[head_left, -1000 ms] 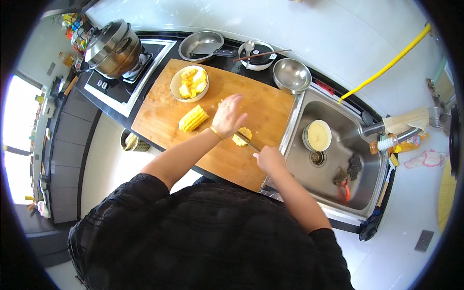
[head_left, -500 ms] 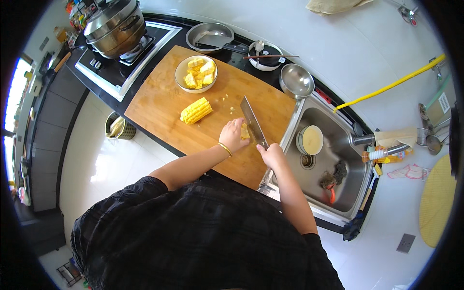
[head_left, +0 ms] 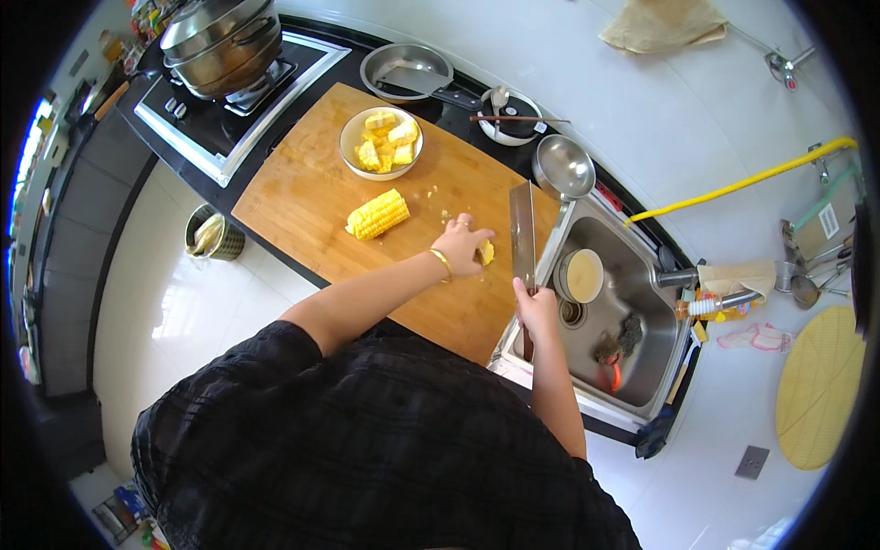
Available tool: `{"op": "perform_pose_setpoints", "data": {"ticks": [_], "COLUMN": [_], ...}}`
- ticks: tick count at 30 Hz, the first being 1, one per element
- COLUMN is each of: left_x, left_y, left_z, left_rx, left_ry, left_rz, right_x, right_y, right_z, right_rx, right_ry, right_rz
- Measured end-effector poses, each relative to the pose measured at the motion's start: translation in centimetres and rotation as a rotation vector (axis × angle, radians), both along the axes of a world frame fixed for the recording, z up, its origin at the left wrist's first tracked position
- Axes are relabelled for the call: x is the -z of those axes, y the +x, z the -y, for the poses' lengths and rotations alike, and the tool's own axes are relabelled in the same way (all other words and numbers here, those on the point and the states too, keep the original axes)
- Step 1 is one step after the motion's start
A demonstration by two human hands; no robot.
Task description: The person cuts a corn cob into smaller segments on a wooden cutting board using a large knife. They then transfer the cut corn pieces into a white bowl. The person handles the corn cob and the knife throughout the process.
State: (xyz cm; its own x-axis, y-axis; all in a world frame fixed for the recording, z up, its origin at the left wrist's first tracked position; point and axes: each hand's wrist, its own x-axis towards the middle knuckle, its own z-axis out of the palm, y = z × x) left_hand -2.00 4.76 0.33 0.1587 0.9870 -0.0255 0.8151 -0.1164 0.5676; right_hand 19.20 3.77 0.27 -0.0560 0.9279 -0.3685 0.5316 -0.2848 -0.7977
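My right hand point(head_left: 539, 310) is closed round the handle of a cleaver point(head_left: 522, 225), its broad blade upright over the right edge of the wooden cutting board point(head_left: 312, 202). To its left, my left hand point(head_left: 461, 247) has its fingers and thumb around a small piece of corn point(head_left: 487, 252) on the board. The blade is apart from that piece. A longer length of corn cob point(head_left: 378, 215) lies to the left of my left hand. Behind it on the board stands a bowl point(head_left: 346, 158) holding several cut corn chunks point(head_left: 401, 135). Small crumbs lie near my left fingers.
Right of the board is a steel sink point(head_left: 632, 252) with a bowl point(head_left: 583, 277) and a scrubber point(head_left: 630, 335). Along the back stand a metal basin point(head_left: 371, 62) with a knife across it and a steel bowl point(head_left: 563, 167). A large pot point(head_left: 220, 55) sits on the stove.
The cleaver has moved right, away from the corn piece, and its blade has turned more upright. My left hand has shifted slightly right with the piece. The whole view has shifted a little.
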Motion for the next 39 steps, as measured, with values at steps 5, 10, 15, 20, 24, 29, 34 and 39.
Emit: {"op": "perform_pose_setpoints", "data": {"ticks": [5, 10, 15, 20, 24, 29, 34, 39], "left_x": [1.1, -2.9, -7.6, -5.4, -6.1, -0.9, -2.6, -2.1], "left_y": [1.9, -2.6, -14.4, -21.2, -23.9, -28.7, -27.3, -25.1], "left_z": [-2.1, -0.1, -2.5, -4.4, -4.4, -3.3, -2.1, -3.5], "left_rx": [0.115, -0.105, -0.351, -0.096, -0.208, -0.731, -0.773, -0.820], "left_ry": [-0.155, 0.100, 0.186, 0.296, 0.129, 0.287, -0.506, -0.567], "left_rz": [-0.242, 0.168, 0.127, -0.021, 0.118, 0.292, 0.935, 1.131], "right_x": [-0.8, -0.9, -1.3, -0.4, 0.3, 1.2, 2.9, 2.3], "right_y": [-1.5, -2.2, -5.2, -8.4, -9.5, -10.4, -9.5, -9.3], "right_z": [1.1, 1.7, 2.5, 3.0, 3.3, 3.6, 3.1, 2.8], "right_rx": [0.068, -0.071, -0.162, -0.158, -0.133, -0.057, -0.055, -0.088], "right_ry": [-0.080, 0.158, 0.240, 0.292, 0.325, 0.350, 0.426, 0.431], "right_rz": [-0.045, 0.326, 0.405, 0.433, 0.457, 0.473, 0.536, 0.606]}}
